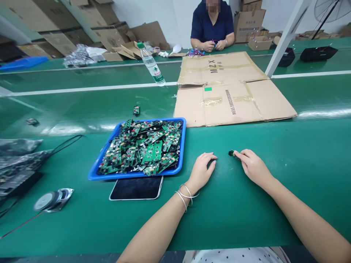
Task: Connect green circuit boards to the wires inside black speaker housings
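My right hand (253, 167) pinches a small circuit board (233, 153) between thumb and fingertips, just above or on the green table. To its left, my left hand (202, 168) rests with thumb and fingers apart and nothing visible between them; silver bangles circle that wrist. Left of this hand stands a blue tray (183, 146) heaped with green circuit boards (152, 151). A phone (137, 189) with a dark screen lies partly under the tray's near edge.
A flattened cardboard box (219, 106) lies beyond my hands, beside a water bottle (152, 65). Loose boards (136, 110) sit behind the tray. At left are a speaker (49, 201) and bagged parts (22, 164). Across the table sits another person (212, 27) handling small coloured items.
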{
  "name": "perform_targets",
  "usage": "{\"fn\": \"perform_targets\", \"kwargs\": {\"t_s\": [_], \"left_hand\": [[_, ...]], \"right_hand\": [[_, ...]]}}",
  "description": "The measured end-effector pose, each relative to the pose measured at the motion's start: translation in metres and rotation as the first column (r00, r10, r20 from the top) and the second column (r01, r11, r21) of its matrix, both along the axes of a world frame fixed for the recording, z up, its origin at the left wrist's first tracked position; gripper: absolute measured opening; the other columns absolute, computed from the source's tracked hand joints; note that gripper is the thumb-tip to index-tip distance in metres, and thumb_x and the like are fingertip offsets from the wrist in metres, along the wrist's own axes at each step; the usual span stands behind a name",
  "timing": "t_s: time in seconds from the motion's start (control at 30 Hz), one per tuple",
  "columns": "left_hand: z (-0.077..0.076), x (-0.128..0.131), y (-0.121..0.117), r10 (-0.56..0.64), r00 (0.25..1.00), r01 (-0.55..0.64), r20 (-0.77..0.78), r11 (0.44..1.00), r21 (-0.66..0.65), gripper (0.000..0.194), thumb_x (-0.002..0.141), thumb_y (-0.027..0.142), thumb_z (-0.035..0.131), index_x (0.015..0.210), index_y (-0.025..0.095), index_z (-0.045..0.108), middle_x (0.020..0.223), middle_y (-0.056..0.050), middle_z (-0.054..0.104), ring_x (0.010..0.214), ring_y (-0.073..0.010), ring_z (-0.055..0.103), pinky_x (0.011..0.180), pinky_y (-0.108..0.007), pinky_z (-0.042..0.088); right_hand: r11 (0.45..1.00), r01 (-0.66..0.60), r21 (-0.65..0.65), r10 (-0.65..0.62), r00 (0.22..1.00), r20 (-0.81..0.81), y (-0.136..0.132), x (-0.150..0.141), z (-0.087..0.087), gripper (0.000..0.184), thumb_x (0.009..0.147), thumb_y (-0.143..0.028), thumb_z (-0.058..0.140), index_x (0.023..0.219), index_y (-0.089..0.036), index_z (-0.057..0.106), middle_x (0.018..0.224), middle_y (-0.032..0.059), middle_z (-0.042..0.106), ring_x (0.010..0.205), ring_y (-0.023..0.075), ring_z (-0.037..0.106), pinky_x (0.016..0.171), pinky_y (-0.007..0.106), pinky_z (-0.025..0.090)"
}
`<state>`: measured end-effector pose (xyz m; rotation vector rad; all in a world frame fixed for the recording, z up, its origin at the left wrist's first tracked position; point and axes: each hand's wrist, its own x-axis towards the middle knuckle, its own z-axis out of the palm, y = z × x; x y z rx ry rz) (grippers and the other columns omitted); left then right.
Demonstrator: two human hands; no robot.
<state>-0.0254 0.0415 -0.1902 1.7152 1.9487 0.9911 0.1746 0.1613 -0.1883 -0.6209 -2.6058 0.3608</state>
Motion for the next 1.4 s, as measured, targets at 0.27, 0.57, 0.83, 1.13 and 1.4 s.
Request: {"fn": "perform_targets", "kwargs": {"t_s": [0.27,0.57,0.83,1.13,1.4], "left_hand": [[0.0,0.0,0.0,-0.002,1.0,0.002,-0.003,1.0,0.005,0.015,0.086,0.019,0.047,0.097,0.02,0.058,0.103,-0.004,0.066,0.109,-0.02,0.055,0.102,-0.044,0.035],[-0.001,0.0,0.0,0.002,1.0,-0.002,-0.003,1.0,0.013,0.016,0.086,0.02,0.046,0.097,0.021,0.058,0.102,-0.004,0.066,0.109,-0.0203,0.056,0.102,-0.045,0.036],[-0.001,0.0,0.0,-0.002,1.0,0.002,-0.006,1.0,0.014,0.015,0.086,0.019,0.047,0.097,0.021,0.057,0.103,-0.004,0.066,0.109,-0.0198,0.055,0.103,-0.044,0.035],[-0.002,0.0,0.0,-0.007,1.0,0.007,-0.008,1.0,0.018,0.015,0.086,0.018,0.047,0.097,0.02,0.057,0.103,-0.004,0.065,0.109,-0.0201,0.055,0.102,-0.044,0.036],[-0.001,0.001,0.0,-0.002,1.0,0.003,-0.015,1.0,0.012,0.014,0.086,0.018,0.048,0.096,0.019,0.058,0.102,-0.004,0.066,0.109,-0.0204,0.055,0.102,-0.045,0.036]], "right_hand": [[0.982,0.162,0.1,-0.143,0.974,-0.177,0.012,0.023,0.016,0.036,0.088,-0.009,0.037,0.114,-0.018,0.06,0.09,0.009,0.057,0.083,0.0208,0.053,0.072,0.035,0.048],[0.999,0.032,-0.01,-0.033,0.994,-0.101,0.0,0.005,0.001,0.039,0.089,-0.01,0.033,0.122,-0.018,0.053,0.093,0.0096,0.058,0.088,0.0219,0.054,0.074,0.037,0.051],[0.997,-0.072,-0.038,0.072,0.997,0.011,-0.004,-0.003,0.005,0.037,0.091,-0.011,0.032,0.119,-0.017,0.056,0.097,0.0099,0.058,0.087,0.0214,0.053,0.077,0.038,0.051],[0.997,0.066,0.027,-0.061,0.986,-0.156,0.008,0.017,0.014,0.033,0.087,-0.009,0.038,0.11,-0.018,0.06,0.089,0.0076,0.059,0.083,0.0198,0.054,0.072,0.035,0.049],[0.998,-0.031,-0.058,0.025,0.994,-0.104,-0.008,-0.002,0.003,0.035,0.088,-0.008,0.035,0.115,-0.016,0.057,0.091,0.0086,0.057,0.085,0.0201,0.053,0.075,0.036,0.049]]}}
